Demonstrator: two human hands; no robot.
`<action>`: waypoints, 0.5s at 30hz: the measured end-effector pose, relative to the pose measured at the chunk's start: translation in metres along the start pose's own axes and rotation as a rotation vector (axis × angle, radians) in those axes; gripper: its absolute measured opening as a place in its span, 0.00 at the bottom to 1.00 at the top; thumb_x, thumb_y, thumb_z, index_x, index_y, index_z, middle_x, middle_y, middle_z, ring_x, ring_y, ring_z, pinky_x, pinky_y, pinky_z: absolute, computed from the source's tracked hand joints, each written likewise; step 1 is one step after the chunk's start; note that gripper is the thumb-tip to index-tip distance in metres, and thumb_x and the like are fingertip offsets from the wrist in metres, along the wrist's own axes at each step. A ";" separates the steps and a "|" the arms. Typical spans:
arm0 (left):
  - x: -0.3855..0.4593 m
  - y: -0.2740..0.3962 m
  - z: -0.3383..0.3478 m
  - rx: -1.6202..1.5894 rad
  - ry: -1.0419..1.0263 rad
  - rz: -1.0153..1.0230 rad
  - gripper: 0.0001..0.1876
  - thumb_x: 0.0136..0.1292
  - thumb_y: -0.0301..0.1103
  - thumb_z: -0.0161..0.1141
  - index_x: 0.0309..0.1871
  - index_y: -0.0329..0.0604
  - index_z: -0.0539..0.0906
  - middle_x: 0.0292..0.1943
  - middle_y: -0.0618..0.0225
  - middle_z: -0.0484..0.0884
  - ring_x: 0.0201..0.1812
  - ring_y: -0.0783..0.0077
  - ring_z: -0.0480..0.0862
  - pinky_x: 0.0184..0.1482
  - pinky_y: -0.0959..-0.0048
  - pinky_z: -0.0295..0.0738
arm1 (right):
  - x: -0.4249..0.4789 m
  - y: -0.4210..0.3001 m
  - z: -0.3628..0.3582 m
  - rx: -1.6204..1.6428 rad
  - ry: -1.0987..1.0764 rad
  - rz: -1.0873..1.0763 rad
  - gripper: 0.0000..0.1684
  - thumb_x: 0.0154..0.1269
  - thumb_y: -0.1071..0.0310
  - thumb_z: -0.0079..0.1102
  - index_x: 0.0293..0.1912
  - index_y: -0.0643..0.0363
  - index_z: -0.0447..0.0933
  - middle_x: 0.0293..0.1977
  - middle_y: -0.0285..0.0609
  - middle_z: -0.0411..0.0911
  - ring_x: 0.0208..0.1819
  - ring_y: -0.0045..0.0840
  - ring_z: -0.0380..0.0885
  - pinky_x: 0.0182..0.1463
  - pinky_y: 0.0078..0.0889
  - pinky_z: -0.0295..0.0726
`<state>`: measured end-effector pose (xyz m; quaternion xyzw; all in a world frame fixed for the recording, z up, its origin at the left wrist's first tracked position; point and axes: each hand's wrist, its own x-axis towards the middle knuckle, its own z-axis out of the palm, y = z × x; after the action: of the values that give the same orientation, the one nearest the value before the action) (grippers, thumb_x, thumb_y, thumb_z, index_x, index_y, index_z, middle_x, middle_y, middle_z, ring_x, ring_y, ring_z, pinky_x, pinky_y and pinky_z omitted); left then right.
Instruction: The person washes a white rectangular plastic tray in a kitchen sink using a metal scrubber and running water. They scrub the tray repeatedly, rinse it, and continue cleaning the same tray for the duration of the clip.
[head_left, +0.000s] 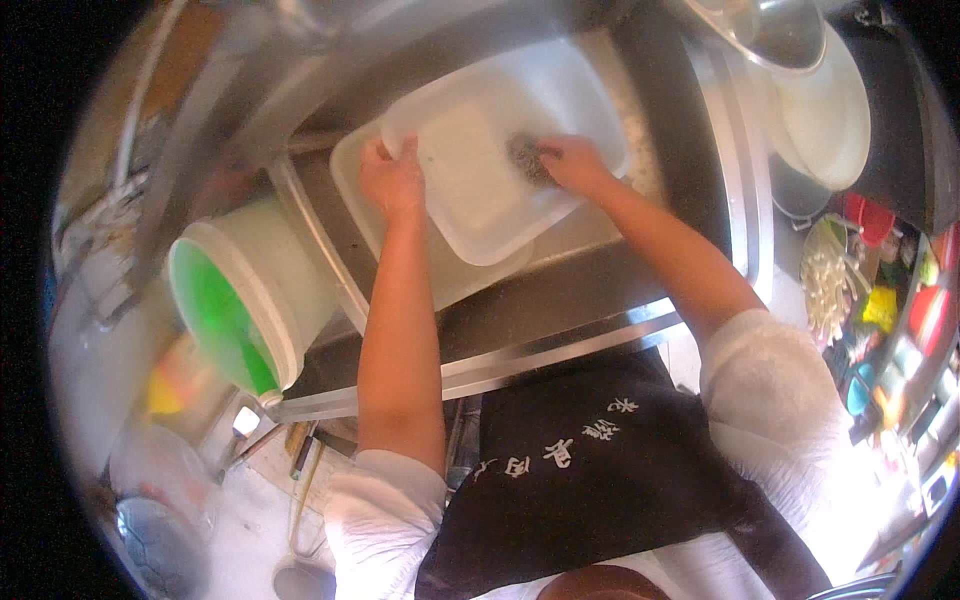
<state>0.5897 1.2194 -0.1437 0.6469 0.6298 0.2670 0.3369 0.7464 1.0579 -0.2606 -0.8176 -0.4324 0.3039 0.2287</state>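
Observation:
A translucent white plastic tub lies tilted in the metal sink, over a second pale plastic tub. My left hand grips the upper tub's rim on its left side, with the thumb at the edge. In my right hand is a dark, wiry scouring pad, which lies against the tub's inner surface towards the right. The fingertips are partly hidden by the pad.
Left of my left forearm a white bucket with a green inside lies tilted at the sink's edge. Metal ladles and other utensils are at lower left. A metal pot and a pale round bowl stand at upper right, above food containers.

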 end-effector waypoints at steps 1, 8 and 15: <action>0.007 0.019 -0.008 0.134 0.026 0.089 0.19 0.63 0.32 0.55 0.55 0.31 0.72 0.48 0.52 0.77 0.48 0.59 0.77 0.52 0.66 0.69 | 0.004 -0.005 -0.004 0.152 0.182 -0.115 0.13 0.54 0.66 0.52 0.37 0.59 0.81 0.38 0.51 0.80 0.43 0.42 0.78 0.49 0.43 0.75; 0.055 0.197 -0.077 0.172 0.401 1.477 0.15 0.69 0.37 0.45 0.52 0.45 0.77 0.49 0.56 0.77 0.52 0.55 0.74 0.56 0.65 0.65 | 0.042 -0.082 -0.071 0.677 0.022 -0.057 0.16 0.64 0.60 0.52 0.42 0.62 0.79 0.40 0.46 0.81 0.42 0.33 0.79 0.48 0.31 0.76; 0.073 0.233 -0.078 0.457 0.072 1.151 0.14 0.69 0.39 0.44 0.42 0.46 0.81 0.39 0.65 0.82 0.39 0.63 0.79 0.44 0.72 0.71 | 0.067 -0.165 -0.104 1.623 -0.413 0.028 0.13 0.68 0.62 0.50 0.39 0.62 0.77 0.27 0.43 0.79 0.30 0.27 0.77 0.37 0.26 0.77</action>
<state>0.6829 1.3043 0.0797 0.9292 0.2322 0.2860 -0.0296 0.7541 1.1891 -0.1018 -0.3324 -0.1023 0.6674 0.6585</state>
